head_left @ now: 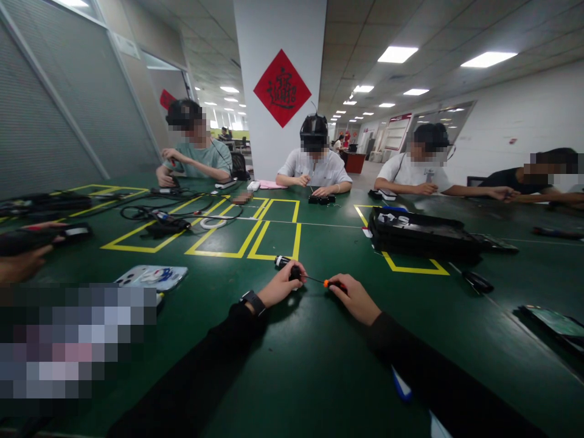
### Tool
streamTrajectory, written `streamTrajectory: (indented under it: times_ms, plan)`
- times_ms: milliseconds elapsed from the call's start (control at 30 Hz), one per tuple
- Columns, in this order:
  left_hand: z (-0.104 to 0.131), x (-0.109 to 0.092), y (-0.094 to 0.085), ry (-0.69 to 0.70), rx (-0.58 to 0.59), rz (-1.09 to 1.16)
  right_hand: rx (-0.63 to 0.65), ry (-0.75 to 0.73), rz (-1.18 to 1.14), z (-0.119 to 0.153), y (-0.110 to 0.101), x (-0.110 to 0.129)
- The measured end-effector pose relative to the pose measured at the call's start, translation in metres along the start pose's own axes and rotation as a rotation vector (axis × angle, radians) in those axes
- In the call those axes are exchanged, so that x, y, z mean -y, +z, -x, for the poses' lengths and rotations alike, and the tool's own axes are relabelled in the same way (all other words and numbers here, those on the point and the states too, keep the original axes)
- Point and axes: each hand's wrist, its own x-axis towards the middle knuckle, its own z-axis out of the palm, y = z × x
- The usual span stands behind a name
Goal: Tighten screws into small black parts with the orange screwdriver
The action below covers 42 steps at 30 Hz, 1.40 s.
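Note:
My left hand (277, 287), with a dark watch on its wrist, is closed around a small black object (295, 273). Beyond its fingers a black cylindrical piece with a white end (281, 261) sticks out; whether it is part of the same object I cannot tell. In my right hand (358, 299) is a screwdriver (325, 283) with a black and orange handle. Its thin shaft points left, and the tip reaches the black object at my left fingers. Both hands are low over the green table (292, 365).
Black casings (420, 234) are stacked on the right, near another screwdriver (477, 282). On the left lie a phone (152, 277) and black cables (166, 222). Yellow tape (274, 255) marks rectangles. Several people sit around the table; one person's hand (22, 261) shows at the left.

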Motion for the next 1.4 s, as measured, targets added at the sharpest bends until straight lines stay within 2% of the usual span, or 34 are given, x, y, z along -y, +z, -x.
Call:
streamTrajectory:
  times_ms: [167, 333, 600, 1100, 1400]
  plan:
    - [-0.0005, 0.0015, 0.0006, 0.009, 0.013, 0.018, -0.020, -0.001, -0.055, 0.0013, 0.0016, 0.0032]
    - [-0.0007, 0.0013, 0.0008, -0.001, 0.017, 0.017, -0.042, 0.022, -0.014, 0.0007, 0.0033, 0.0038]
    - [-0.0005, -0.0006, 0.0009, -0.010, 0.013, 0.017, -0.030, -0.062, 0.018, -0.0020, 0.0025, 0.0024]
    - [-0.0004, -0.0016, 0.0013, -0.006, 0.021, 0.000, -0.044, 0.042, -0.051, 0.0004, 0.0049, 0.0025]
    - [0.0001, -0.0020, 0.0017, -0.009, 0.015, 0.001, -0.039, -0.008, 0.033, -0.0016, 0.0032, 0.0009]
